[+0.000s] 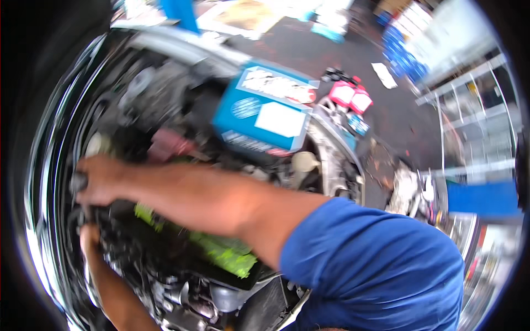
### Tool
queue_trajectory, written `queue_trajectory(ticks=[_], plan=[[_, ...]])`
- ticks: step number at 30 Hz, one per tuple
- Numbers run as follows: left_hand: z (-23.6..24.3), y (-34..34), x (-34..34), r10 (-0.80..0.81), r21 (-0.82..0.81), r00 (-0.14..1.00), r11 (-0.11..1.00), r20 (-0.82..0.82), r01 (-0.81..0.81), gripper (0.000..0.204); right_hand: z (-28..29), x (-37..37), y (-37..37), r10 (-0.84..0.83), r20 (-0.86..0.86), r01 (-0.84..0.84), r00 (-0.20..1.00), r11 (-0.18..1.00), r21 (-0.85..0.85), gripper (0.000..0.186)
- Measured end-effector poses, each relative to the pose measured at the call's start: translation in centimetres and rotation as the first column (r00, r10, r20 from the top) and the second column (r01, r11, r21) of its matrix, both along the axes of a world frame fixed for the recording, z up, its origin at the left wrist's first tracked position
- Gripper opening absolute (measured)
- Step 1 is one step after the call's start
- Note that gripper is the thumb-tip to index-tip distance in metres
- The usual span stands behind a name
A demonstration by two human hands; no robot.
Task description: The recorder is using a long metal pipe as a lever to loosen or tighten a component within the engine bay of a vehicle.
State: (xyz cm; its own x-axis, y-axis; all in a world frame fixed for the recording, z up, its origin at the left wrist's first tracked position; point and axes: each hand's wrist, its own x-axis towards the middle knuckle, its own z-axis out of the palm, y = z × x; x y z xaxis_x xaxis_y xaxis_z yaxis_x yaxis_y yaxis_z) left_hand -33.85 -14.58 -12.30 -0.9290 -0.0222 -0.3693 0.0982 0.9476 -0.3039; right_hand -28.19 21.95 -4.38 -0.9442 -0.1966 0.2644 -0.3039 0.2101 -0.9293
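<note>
Leaning over an open engine bay (160, 99) and reaching into it with both arms. Stretching the right arm (204, 193), bare below a blue sleeve (381, 259), nearly straight from the lower right across to the far left. Bringing the left forearm (118, 292) up from the lower edge, slanting leftward to meet it. Crossing the right arm below a blue box (265, 110) in view, and over ragged bright-green material (226, 254) lying on a dark part. Placing the right hand (105, 179) just above the left hand (89, 238) in view, both near the curved bright metal edge (38, 220). Bending the right fingers beside a small dark grey piece (79, 181), lying at their tips, above the left hand and well apart from the box. Blurring too much to tell either hand gripping or loose.
</note>
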Motion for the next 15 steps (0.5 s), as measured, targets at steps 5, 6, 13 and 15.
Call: queue_trajectory(ticks=[5,6,13,15], plan=[[0.0,-2.0,-0.4,-0.214,-0.014,0.971,0.977,-0.105,0.214,0.033,-0.3,0.1,0.3,-0.005,-0.027,0.002,1.000,0.995,-0.101,0.045],[0.3,-1.6,0.0,-0.220,0.066,0.949,0.968,-0.226,0.240,0.033,-0.4,0.0,0.5,-0.056,-0.073,0.042,0.996,0.983,-0.177,0.045],[1.5,1.4,2.2,0.327,0.551,0.925,0.816,-0.194,-0.173,0.042,-0.1,0.1,1.3,-0.009,-0.046,0.002,0.999,0.988,-0.152,0.043],[1.2,0.9,1.7,0.305,0.564,0.933,0.812,-0.193,-0.149,0.047,0.1,0.0,1.5,0.040,0.024,-0.037,0.999,0.991,-0.127,0.045]])
